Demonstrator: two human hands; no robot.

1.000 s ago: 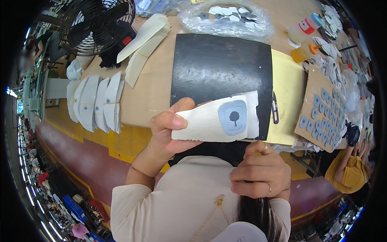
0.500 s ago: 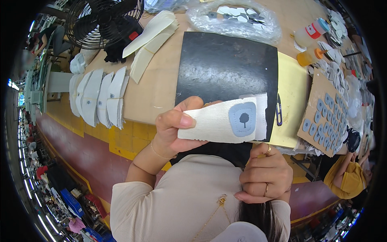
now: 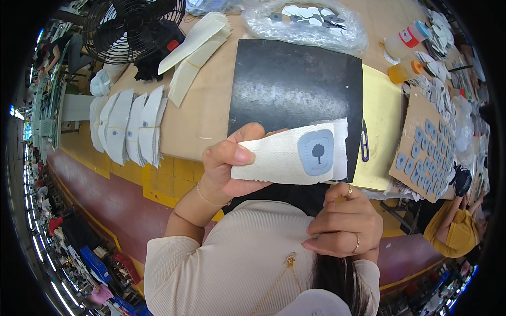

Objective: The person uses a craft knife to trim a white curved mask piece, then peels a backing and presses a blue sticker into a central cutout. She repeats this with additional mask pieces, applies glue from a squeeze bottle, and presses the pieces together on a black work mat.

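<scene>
Since half a second ago the curled fingers of your right hand have shifted slightly, while the cream strip stays nearly where it was, raised over the near edge of the black mat. Your left hand grips the strip's left end, thumb on the upper face. Your right hand sits near the mat's near right corner, just below the strip's other end, its fingers bent toward the palm; whether they touch the strip or close on anything you cannot tell from this view. On the strip's right part shows a blue-grey patch with a dark tree mark, and a white layer juts out beyond it. Along the mat's right edge lies a yellow sheet, with a slim dark tool on it. Farther right of the mat, a cardboard sheet bears many small blue-grey pieces. Past the mat's far right corner are a blue-capped bottle and an orange bottle. Beyond the mat's far edge rests a clear plastic bag of cut pieces. Left of the mat you have long cream pieces, then banded white bundles, with a black fan past its far left corner.
</scene>
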